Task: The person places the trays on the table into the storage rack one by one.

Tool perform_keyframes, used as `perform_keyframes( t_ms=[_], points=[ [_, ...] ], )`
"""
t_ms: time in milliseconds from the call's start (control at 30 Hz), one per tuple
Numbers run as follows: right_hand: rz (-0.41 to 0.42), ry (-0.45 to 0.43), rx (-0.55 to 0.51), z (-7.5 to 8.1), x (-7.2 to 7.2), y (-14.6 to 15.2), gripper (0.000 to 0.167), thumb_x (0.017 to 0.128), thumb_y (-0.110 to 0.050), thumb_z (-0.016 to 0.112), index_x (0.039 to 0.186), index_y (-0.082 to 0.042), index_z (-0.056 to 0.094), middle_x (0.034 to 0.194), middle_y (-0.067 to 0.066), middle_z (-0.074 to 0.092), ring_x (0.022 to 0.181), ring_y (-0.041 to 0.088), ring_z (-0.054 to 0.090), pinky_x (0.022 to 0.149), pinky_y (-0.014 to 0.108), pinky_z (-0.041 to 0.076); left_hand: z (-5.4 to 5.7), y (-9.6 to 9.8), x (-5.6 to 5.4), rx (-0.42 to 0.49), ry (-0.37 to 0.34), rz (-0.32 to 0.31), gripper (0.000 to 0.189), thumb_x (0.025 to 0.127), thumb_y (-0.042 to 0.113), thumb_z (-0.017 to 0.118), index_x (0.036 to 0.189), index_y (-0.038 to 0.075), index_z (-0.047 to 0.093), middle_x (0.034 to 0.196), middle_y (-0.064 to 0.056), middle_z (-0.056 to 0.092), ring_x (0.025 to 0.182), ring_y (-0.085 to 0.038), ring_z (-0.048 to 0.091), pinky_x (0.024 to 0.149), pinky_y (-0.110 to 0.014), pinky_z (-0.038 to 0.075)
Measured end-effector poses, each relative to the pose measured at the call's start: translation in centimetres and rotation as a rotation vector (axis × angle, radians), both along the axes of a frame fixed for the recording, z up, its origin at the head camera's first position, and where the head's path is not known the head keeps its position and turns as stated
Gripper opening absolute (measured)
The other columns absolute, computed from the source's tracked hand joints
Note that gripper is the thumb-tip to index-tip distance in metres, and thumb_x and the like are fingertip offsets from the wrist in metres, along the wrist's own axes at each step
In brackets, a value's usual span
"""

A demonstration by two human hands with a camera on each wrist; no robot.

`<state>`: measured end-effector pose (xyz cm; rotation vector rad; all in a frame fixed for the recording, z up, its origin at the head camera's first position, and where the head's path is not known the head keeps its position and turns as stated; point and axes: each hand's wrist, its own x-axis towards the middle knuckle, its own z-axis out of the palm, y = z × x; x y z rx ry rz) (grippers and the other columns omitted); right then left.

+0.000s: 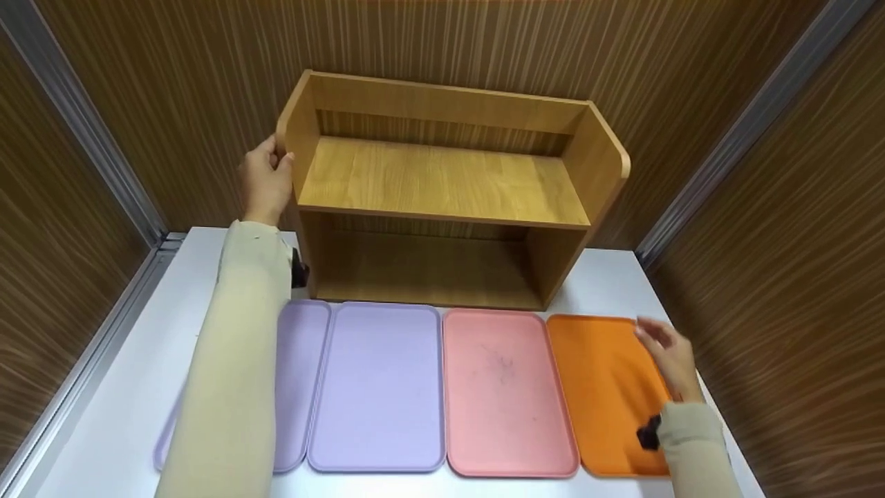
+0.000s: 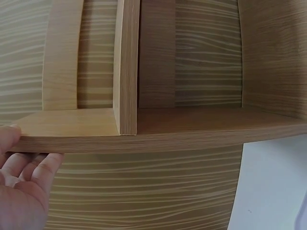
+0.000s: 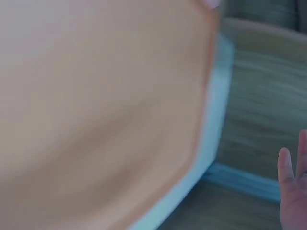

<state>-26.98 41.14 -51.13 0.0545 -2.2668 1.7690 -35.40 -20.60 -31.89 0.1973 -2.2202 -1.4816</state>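
A two-tier wooden shelf (image 1: 442, 180) stands at the back of the white table. My left hand (image 1: 266, 181) grips the front edge of its left side panel (image 1: 299, 131). In the left wrist view, the thumb of that hand (image 2: 24, 191) lies on one face of the panel and the fingers on the other. Over the right edge of an orange tray (image 1: 601, 387), my right hand (image 1: 669, 356) is held in the air with nothing in it. The right wrist view is blurred, but the hand (image 3: 293, 191) shows straight fingers at the right edge.
A pink tray (image 1: 508, 394) and two lilac trays, one in the middle (image 1: 380, 387) and one at left (image 1: 299, 387), lie in a row with the orange one before the shelf. My left sleeve covers part of the leftmost. Wood-patterned walls (image 1: 781, 277) enclose the table.
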Motion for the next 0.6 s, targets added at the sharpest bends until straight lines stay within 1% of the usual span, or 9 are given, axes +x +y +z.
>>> perform_keyframes(
  t_ms=[100, 267, 367, 500, 567, 600],
  points=[
    [-0.035, -0.038, 0.044, -2.2, 1.1, 1.5, 0.038, 0.089, -0.003, 0.063, 0.118, 0.019, 0.051, 0.095, -0.013, 0.068, 0.091, -0.002, 0.06, 0.079, 0.011, 0.047, -0.1, 0.0, -0.1, 0.008, 0.017, -0.003, 0.038, 0.098, 0.008, 0.049, 0.135, 0.004, 0.051, 0.128, -0.015, 0.058, 0.112, -0.021, 0.055, 0.094, -0.033, 0.047],
    [-0.112, -0.085, 0.169, -4.4, 3.0, 3.1, 0.04, 0.089, -0.013, 0.065, 0.118, 0.013, 0.055, 0.094, -0.02, 0.064, 0.089, -0.007, 0.057, 0.077, 0.008, 0.045, -0.2, -0.1, -0.3, 0.004, 0.032, 0.004, 0.037, 0.097, 0.007, 0.049, 0.134, 0.003, 0.052, 0.126, -0.016, 0.059, 0.11, -0.02, 0.056, 0.092, -0.033, 0.047],
    [-0.147, -0.13, 0.167, -5.3, 4.1, 4.0, 0.043, 0.089, -0.017, 0.065, 0.121, 0.011, 0.055, 0.096, -0.023, 0.063, 0.09, -0.01, 0.056, 0.077, 0.007, 0.044, -0.3, 0.0, -0.3, -0.006, 0.022, 0.014, 0.037, 0.098, 0.008, 0.048, 0.134, 0.004, 0.051, 0.127, -0.016, 0.058, 0.111, -0.021, 0.055, 0.093, -0.033, 0.047],
    [-0.188, -0.217, 0.083, -6.1, 5.4, 4.9, 0.048, 0.089, -0.017, 0.066, 0.125, 0.01, 0.051, 0.096, -0.024, 0.064, 0.091, -0.012, 0.055, 0.076, 0.006, 0.044, -0.4, 0.1, -0.2, 0.0, 0.019, 0.01, 0.038, 0.098, 0.008, 0.048, 0.135, 0.004, 0.05, 0.129, -0.015, 0.057, 0.114, -0.021, 0.055, 0.095, -0.034, 0.046],
    [-0.217, -0.253, 0.08, -6.4, 5.9, 5.3, 0.049, 0.089, -0.019, 0.066, 0.126, 0.009, 0.05, 0.096, -0.026, 0.062, 0.09, -0.012, 0.054, 0.075, 0.006, 0.044, -0.4, 0.2, -0.2, 0.011, 0.026, -0.002, 0.038, 0.098, 0.008, 0.047, 0.136, 0.004, 0.05, 0.13, -0.015, 0.057, 0.116, -0.022, 0.054, 0.096, -0.034, 0.046],
    [-0.232, -0.269, 0.095, -6.5, 6.1, 5.5, 0.05, 0.089, -0.02, 0.066, 0.127, 0.008, 0.05, 0.096, -0.027, 0.06, 0.091, -0.012, 0.053, 0.076, 0.005, 0.043, -0.4, 0.2, -0.1, 0.017, 0.029, -0.008, 0.038, 0.098, 0.008, 0.047, 0.136, 0.005, 0.049, 0.13, -0.015, 0.056, 0.117, -0.022, 0.054, 0.096, -0.034, 0.046]
  ],
)
